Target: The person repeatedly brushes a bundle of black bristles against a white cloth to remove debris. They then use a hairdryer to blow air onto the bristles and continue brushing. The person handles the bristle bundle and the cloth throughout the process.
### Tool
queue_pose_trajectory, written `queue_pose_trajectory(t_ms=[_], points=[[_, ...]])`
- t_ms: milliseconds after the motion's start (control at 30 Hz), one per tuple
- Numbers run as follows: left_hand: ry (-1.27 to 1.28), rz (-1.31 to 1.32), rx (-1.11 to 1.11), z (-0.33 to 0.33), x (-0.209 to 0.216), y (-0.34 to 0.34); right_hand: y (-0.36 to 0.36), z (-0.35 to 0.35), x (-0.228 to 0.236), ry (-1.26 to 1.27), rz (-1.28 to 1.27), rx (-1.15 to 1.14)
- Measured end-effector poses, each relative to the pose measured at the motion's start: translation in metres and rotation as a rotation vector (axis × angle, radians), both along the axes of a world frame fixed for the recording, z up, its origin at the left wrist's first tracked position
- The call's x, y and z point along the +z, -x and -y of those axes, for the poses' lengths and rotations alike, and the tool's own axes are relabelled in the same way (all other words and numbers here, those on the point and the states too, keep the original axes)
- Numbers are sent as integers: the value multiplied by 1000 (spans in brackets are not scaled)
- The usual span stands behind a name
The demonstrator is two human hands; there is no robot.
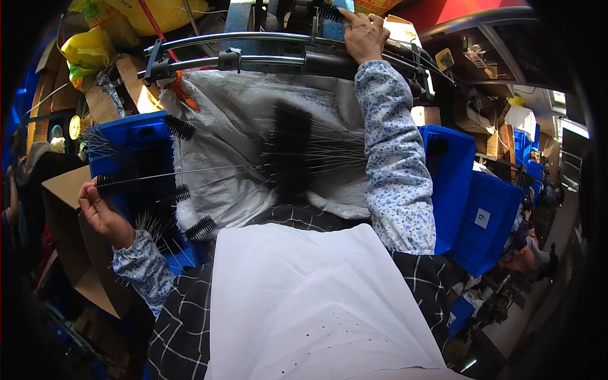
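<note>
At the left, my left hand pinches the end of a black-bristled wire brush. Its thin metal stem runs right, toward a pile of similar brushes on a white woven cloth across my lap. My right hand reaches far forward to a machine with chrome rails. Its fingers are bent against another black brush at the machine's top; the exact grip there is partly hidden. Several loose brush heads lie along the cloth's left edge.
A blue bin with wire brushes stands at the left, beside an open cardboard box. More blue bins stand at the right. Yellow bags and cardboard are piled at the far left. People sit in the right background.
</note>
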State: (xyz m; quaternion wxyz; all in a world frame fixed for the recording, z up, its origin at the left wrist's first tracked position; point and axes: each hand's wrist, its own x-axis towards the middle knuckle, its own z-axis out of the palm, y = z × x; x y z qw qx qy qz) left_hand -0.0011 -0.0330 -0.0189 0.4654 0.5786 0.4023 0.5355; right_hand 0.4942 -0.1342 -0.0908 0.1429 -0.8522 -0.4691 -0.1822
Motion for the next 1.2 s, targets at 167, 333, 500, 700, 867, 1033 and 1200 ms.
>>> queue_pose_trajectory(t_ms=[167, 333, 500, 700, 867, 1033, 1200], points=[[-174, 24, 181, -5, 32, 0, -6, -10, 5, -43, -44, 42], [-747, -728, 484, -2, 47, -5, 1, 18, 2, -1, -20, -189], [-553, -412, 427, -6, 43, -17, 3, 22, 7, -84, -201, -189], [-797, -818, 551, -2, 51, -20, 19, 2, 6, -152, -279, -137], [-1037, -1208, 636, 1, 67, -13, 25, -4, 4, -186, -233, -119], [-979, -1130, 627, -3, 63, -12, 38, -18, 5, -200, -190, -109], [-990, -1086, 599, 3, 64, -33, 67, -42, 16, -137, -181, -117]])
